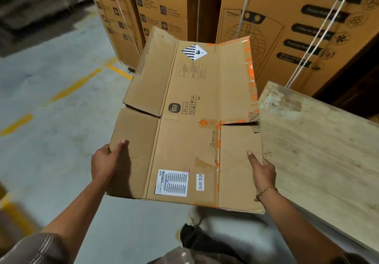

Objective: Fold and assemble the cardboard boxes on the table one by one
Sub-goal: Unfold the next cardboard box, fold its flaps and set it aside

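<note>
Floor markings (78, 85): we see yellow dashed lines on grey concrete, well to the left of the table.
Left hand (106, 161): we find it on the box edge farthest from the table. The thumb lies flat on the upper face and the fingers are tucked out of sight under the edge, so it pinches the panel.
Flattened cardboard box (184, 130): we see it held in the air just left of the table, unfolded and nearly level, with its far flaps tilted upward. Its right edge meets the table's left edge in our view, and we cannot tell whether they touch.
Hazard diamond (194, 52): a striped label on the half of the box farther from us, left of the table.
Barcode label (171, 182): a white sticker on the near panel, with a date sticker (200, 182) just on its table side.
Orange tape (249, 66): torn strips along the box flap nearest the table.
Right hand (263, 171): we see it at the box edge beside the table. The thumb is on top and the fingers are hidden beneath, clamping the flap.
Bracelet (265, 191): a gold chain on the right wrist, against the table's left edge.
Table (317, 151): a worn, pale wooden top.
Printed cartons (307, 27): tall, strapped cartons standing behind the table.
</note>
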Available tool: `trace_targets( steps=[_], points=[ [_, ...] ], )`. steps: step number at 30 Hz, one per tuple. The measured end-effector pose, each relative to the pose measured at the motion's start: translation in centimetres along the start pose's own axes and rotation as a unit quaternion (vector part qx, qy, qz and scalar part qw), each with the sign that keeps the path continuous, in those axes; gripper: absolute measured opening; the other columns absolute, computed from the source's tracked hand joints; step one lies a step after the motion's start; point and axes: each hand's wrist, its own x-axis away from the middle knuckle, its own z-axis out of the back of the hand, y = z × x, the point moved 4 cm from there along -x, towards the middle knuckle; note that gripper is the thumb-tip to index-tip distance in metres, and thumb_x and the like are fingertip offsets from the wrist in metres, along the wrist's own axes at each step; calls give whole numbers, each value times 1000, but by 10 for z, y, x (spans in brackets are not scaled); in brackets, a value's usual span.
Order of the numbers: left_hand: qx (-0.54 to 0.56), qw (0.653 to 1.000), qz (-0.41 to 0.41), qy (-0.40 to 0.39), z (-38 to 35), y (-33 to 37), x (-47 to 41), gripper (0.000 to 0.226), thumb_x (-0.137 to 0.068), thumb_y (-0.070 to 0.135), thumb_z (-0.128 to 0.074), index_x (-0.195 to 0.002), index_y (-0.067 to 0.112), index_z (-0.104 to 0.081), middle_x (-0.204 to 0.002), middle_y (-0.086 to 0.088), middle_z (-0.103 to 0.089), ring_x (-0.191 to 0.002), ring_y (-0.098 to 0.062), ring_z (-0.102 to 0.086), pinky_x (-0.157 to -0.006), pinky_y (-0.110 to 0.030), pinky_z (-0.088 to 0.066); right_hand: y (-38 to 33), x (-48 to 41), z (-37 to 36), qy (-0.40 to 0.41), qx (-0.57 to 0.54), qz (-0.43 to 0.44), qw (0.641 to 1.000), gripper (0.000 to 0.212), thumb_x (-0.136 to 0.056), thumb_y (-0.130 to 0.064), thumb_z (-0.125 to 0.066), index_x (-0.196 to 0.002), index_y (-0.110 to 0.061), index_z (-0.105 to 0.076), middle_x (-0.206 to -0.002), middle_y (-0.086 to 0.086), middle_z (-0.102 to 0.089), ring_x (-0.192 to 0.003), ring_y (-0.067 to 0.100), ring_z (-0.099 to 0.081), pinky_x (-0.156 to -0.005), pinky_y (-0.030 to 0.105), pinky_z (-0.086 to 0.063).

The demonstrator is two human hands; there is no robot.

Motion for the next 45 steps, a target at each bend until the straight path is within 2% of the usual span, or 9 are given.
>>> trace_targets(
  steps=[5,10,13,18,23,27,32,39,45],
  points=[
    [-16,1000,1,-19,-8,0,-69,61,-92,68,-56,-76,9,-61,-72,-12,-63,-71,-31,-60,-61,-37,-44,-16,-23,-59,2,2,-19,1000,63,-84,-62,-68,-122,-12,-67,-122,13,-67,-112,37,-60,-96,43,-45],
    [-35,999,3,-38,-4,0,-136,65,-92,67,-57,-75,4,-58,-71,-16,-61,-68,-31,-57,-59,-37,-40,-30,-33,-117,-4,12,-36,999,56,-81,-62,-70,-115,-17,-71,-99,-4,-63,-99,24,-58,-90,36,-44],
    [-34,998,8,-52,-5,-3,-179,68,-92,66,-58,-73,1,-57,-71,-19,-61,-69,-33,-56,-59,-38,-39,-17,-50,-147,-3,27,-76,997,75,-72,-74,-69,-115,-13,-70,-104,1,-67,-102,28,-62,-96,43,-49],
    [-23,995,8,-98,-26,-1,-252,64,-92,64,-59,-72,3,-58,-70,-15,-63,-71,-34,-58,-63,-41,-42,-26,-59,-194,6,15,-91,996,19,-89,-35,-73,-88,-16,-71,-87,-3,-72,-91,24,-66,-78,32,-51],
    [-50,985,-9,-165,-69,2,-311,59,-92,67,-57,-76,10,-60,-75,-10,-64,-76,-31,-59,-67,-39,-43,-11,-66,-231,62,79,-99,990,43,-93,-46,-65,-102,-5,-70,-82,11,-70,-78,28,-64,-68,33,-48],
    [-77,979,-20,-189,-99,-9,-346,65,-91,70,-56,-78,6,-61,-76,-12,-65,-77,-33,-61,-71,-44,-49,2,-70,-252,65,119,-114,984,54,-95,-48,-55,-118,-1,-66,-113,20,-68,-104,39,-61,-89,42,-46],
    [-103,970,-30,-220,-131,-30,-358,64,-91,70,-56,-82,6,-62,-81,-12,-66,-80,-33,-62,-75,-45,-49,28,-67,-265,100,96,-158,978,26,-96,-34,-60,-100,-9,-69,-108,17,-68,-98,35,-58,-90,42,-46],
    [-101,964,-50,-241,-158,-69,-364,53,-99,58,-53,-90,7,-64,-94,-15,-68,-91,-36,-62,-86,-43,-46,64,-59,-274,118,64,-175,975,50,-98,-32,-60,-134,3,-56,-137,25,-56,-126,43,-50,-105,47,-40],
    [-88,962,-60,-251,-219,-98,-385,54,-99,57,-54,-90,5,-64,-93,-15,-68,-91,-35,-62,-88,-48,-49,115,-102,-304,135,51,-177,974,59,-86,-51,-63,-127,-9,-64,-130,14,-64,-116,36,-57,-100,46,-47]
  ],
)
